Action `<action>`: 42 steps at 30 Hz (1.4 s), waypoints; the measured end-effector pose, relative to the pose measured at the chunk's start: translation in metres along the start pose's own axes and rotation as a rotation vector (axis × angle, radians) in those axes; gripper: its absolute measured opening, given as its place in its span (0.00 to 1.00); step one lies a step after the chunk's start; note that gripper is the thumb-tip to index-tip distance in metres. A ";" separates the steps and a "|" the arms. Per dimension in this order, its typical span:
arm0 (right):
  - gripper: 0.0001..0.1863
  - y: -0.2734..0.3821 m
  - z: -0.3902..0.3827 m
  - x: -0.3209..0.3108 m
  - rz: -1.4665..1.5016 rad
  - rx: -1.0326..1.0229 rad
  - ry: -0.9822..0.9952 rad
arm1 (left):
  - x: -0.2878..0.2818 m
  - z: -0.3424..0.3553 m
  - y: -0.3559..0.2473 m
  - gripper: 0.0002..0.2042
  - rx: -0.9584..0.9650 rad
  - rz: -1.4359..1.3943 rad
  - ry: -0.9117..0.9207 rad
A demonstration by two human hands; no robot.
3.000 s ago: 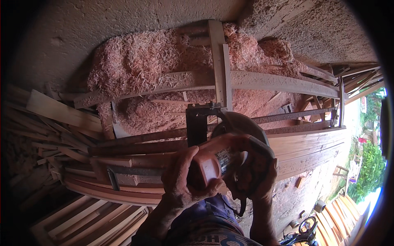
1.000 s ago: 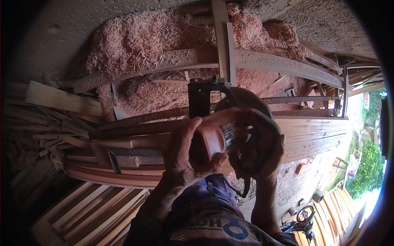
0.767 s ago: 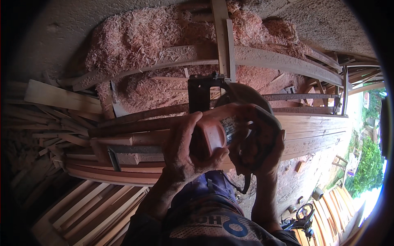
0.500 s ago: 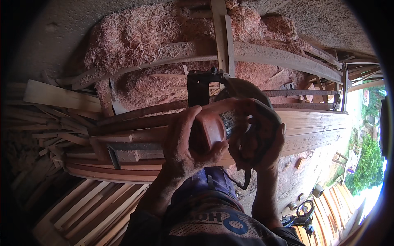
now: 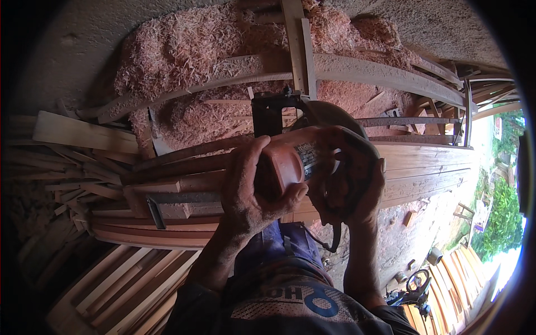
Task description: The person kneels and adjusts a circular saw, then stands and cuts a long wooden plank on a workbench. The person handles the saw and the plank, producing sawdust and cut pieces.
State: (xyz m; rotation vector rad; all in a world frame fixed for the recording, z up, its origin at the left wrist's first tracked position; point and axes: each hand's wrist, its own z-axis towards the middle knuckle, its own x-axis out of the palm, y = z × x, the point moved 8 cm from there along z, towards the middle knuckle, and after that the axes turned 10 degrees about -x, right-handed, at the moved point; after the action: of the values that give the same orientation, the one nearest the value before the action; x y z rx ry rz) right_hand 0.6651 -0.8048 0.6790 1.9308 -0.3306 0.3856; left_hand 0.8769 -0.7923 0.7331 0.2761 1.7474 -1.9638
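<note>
A circular saw (image 5: 286, 163) with a dusty orange-red motor housing and a dark base plate is held in front of my body, over a row of long planks (image 5: 424, 167). My left hand (image 5: 241, 187) wraps round the motor housing, its thumb lying along the near side. On the saw's right, my right hand (image 5: 369, 195) grips the rear handle; most of its fingers are in shadow. A black power cord (image 5: 336, 239) hangs from the handle toward my waist. The blade's contact with the wood is hidden by the saw.
Pinkish wood shavings (image 5: 178, 50) are heaped beyond the planks, behind a curved beam (image 5: 385, 75). An upright board (image 5: 296, 47) crosses that beam. A metal square (image 5: 187, 198) lies on the wood at left, near stacked offcuts (image 5: 84, 131). Long strips (image 5: 128, 279) lie at lower left.
The saw and both hands sit slightly higher in the picture, along with the planks around them. Both hands keep their hold on the saw.
</note>
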 end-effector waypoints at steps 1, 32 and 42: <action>0.51 0.001 0.001 0.001 -0.015 -0.009 0.012 | 0.000 0.000 0.000 0.40 0.000 0.001 0.003; 0.50 0.012 0.009 0.013 -0.058 -0.120 0.055 | 0.001 -0.002 0.003 0.39 -0.023 -0.011 0.019; 0.50 0.009 0.007 0.013 -0.008 -0.072 0.067 | 0.001 0.000 -0.001 0.41 0.001 -0.003 0.015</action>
State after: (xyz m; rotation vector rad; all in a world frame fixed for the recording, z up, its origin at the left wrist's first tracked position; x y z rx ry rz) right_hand 0.6736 -0.8154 0.6897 1.8435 -0.2893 0.4273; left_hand 0.8759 -0.7923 0.7339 0.2892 1.7571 -1.9701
